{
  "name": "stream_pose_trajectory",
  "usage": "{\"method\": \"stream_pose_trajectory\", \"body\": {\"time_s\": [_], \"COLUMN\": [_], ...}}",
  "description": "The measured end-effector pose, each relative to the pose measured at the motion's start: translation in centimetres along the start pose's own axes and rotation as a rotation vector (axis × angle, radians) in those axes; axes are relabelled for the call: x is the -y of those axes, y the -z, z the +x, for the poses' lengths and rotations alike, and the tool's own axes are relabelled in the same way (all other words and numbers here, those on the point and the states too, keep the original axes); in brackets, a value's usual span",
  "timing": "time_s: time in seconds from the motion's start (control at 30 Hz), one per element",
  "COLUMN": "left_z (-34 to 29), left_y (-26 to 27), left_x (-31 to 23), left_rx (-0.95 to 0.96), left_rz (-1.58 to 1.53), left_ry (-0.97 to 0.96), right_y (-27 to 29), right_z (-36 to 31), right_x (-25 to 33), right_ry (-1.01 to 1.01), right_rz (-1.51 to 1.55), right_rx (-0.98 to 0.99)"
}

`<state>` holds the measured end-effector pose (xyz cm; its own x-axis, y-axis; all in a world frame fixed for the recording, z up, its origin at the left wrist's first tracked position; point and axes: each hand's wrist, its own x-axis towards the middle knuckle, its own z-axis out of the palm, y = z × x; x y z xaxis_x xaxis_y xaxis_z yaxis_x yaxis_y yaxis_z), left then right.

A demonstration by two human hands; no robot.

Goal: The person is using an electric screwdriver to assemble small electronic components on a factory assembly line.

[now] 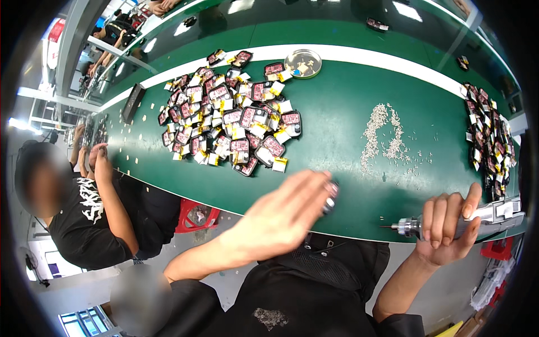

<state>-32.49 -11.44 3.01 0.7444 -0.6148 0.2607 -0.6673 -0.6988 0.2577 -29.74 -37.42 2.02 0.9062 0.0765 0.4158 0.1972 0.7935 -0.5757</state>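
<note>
Over the front of the green table, my left hand is closed around a small dark device, mostly covered by the fingers. My right hand grips a grey electric screwdriver, its thin bit pointing left above the table's front edge. Beyond the hands lies a loose spread of small silvery screws. To the left is a large heap of black-cased devices with pinkish faces and white and yellow tabs. More such devices are piled at the right end.
A round metal dish with small pieces in it stands behind the left heap. Farther left are a black box and scattered pale scraps. A co-worker in black sits at my left, near a red stool. A white strip runs along the back.
</note>
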Motion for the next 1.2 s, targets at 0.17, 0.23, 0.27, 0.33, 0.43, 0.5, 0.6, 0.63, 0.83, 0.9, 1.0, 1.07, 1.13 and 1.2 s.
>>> {"method": "stream_pose_trajectory", "body": {"time_s": [0.17,0.23,0.27,0.33,0.43,0.5,0.6,0.63,0.83,0.9,1.0,1.07,1.13,1.2], "left_z": [0.4,0.9,1.4,2.3,4.3,5.7,8.2,8.8,10.0,10.1,10.1,9.8,8.7,7.7], "left_y": [4.4,4.1,3.6,2.9,1.8,0.4,-1.8,-2.5,-4.6,-4.8,-5.1,-4.6,-4.1,-3.9], "left_x": [9.0,11.1,11.4,10.7,7.1,5.5,4.0,3.9,3.6,3.9,4.3,3.6,3.0,2.2], "left_rx": [-0.219,-0.161,-0.145,-0.214,-0.226,-0.208,-0.140,-0.132,-0.143,-0.153,-0.177,-0.155,-0.117,-0.105], "left_rz": [0.345,0.481,0.511,0.541,0.354,0.247,0.100,0.082,0.137,0.153,0.154,0.073,-0.066,-0.174], "left_ry": [0.315,0.367,0.362,0.338,0.236,0.145,0.055,0.035,-0.051,-0.078,-0.109,0.037,0.111,0.138], "right_y": [2.4,2.7,2.9,3.1,3.1,3.6,3.8,3.8,4.2,4.3,4.3,4.2,4.0,3.9], "right_z": [-2.0,-2.5,-3.1,-3.7,-4.0,-4.2,-4.4,-4.5,-4.6,-4.7,-4.9,-5.0,-5.0,-5.0], "right_x": [1.6,1.1,1.0,0.6,0.4,0.2,0.4,0.5,0.9,0.9,1.0,1.1,1.1,1.1], "right_ry": [0.038,0.026,0.005,0.000,-0.005,0.000,-0.006,-0.008,-0.016,-0.014,-0.017,-0.021,-0.016,-0.014], "right_rz": [0.000,0.016,0.023,0.064,0.118,0.157,0.158,0.154,0.218,0.216,0.219,0.220,0.202,0.182], "right_rx": [-0.214,-0.246,-0.291,-0.334,-0.378,-0.353,-0.345,-0.342,-0.314,-0.318,-0.314,-0.316,-0.328,-0.343]}}
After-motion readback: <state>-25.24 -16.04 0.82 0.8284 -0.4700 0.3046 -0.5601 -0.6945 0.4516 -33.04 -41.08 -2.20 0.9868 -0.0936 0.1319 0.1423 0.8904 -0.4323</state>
